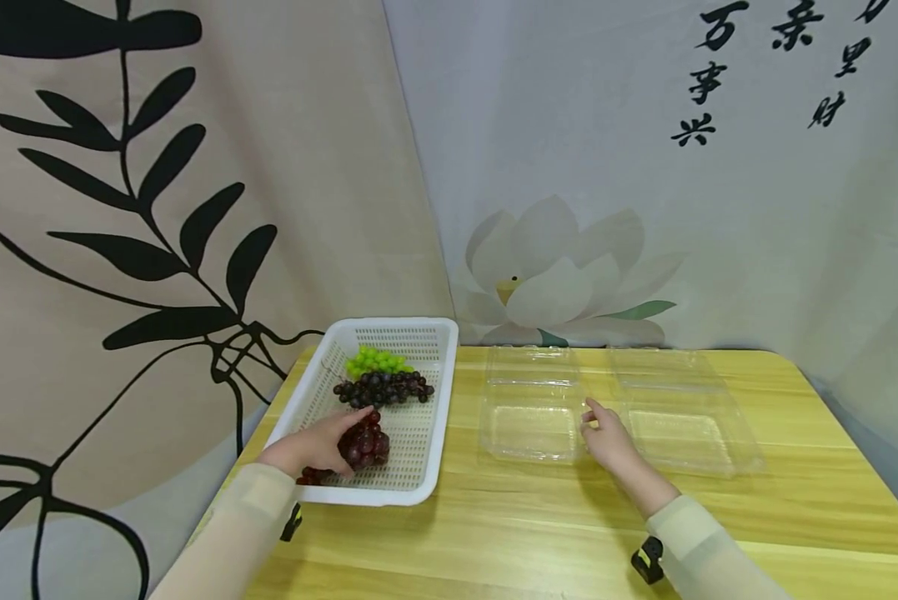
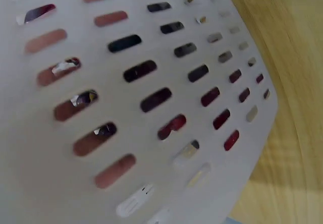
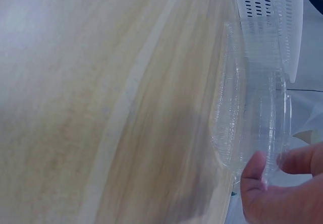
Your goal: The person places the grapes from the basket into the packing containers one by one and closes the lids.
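White slotted basket [image 1: 418, 487] at the left of the wooden table [image 1: 539, 533], long axis running from the near edge toward the backdrop. Inside it, from far to near: green grapes [image 1: 376, 361], a dark bunch [image 1: 384, 388] lying crosswise, and a red grape bunch [image 1: 362, 444] near the front wall. The left hand [image 1: 315, 447] enters from the near left, forearm angled toward the right, fingers curled over the red grape bunch and grasping it; part of the bunch is hidden beneath the palm. The left wrist view shows only the basket wall [image 2: 151, 133], red fruit glimpsed through its slots. To the right, an opened clear clamshell box [image 1: 531, 429] lies flat, lid toward the backdrop. The right hand [image 1: 606, 435] pinches its near right rim, thumb [image 3: 255, 176] against the plastic. A second clear box [image 1: 681, 417] lies farther right, edges hard to trace.
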Motion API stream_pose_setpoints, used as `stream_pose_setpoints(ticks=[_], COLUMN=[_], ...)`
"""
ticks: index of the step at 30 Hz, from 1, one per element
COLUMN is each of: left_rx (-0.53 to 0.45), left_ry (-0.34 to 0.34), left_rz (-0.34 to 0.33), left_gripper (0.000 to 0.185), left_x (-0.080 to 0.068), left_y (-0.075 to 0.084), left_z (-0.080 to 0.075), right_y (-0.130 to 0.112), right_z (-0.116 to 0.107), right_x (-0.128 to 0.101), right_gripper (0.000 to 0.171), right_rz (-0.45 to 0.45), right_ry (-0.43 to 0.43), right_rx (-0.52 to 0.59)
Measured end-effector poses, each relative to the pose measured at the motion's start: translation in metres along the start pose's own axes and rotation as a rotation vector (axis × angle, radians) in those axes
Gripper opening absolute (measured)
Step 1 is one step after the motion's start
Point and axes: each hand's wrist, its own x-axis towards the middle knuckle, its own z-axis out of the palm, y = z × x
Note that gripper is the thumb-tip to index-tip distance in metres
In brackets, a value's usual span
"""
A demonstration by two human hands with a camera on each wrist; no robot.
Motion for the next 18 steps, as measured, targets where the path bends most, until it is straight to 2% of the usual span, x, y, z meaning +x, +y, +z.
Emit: stream_pose_setpoints(ticks=[4, 8, 12, 18], left_rx=[0.03, 0.026, -0.008, -0.049], left_ry=[0.009, 0.059, 0.11, 0.163], left_rz=[-0.072, -0.07, -0.015, 0.108], left_gripper=[0.108, 0.093, 0.078, 0.067], left_x=[0.0027, 0.0063, 0.0079, 0.0091], left_y=[0.0001, -0.0012, -0.0045, -0.0095], left_z=[0.0016, 0.0023, 0.0042, 0.0073], right_y=[0.0003, 0.0019, 0.0036, 0.003], right_z=[0.0008, 0.0016, 0.0021, 0.0013], right_x=[0.0009, 0.0022, 0.0023, 0.0009], right_gripper=[0.055, 0.055, 0.055, 0.055], right_rz=[0.009, 0.017, 0.02, 0.025], right_ry=[0.001, 0.006, 0.009, 0.001], right_rx=[0.015, 0.034, 0.032, 0.03])
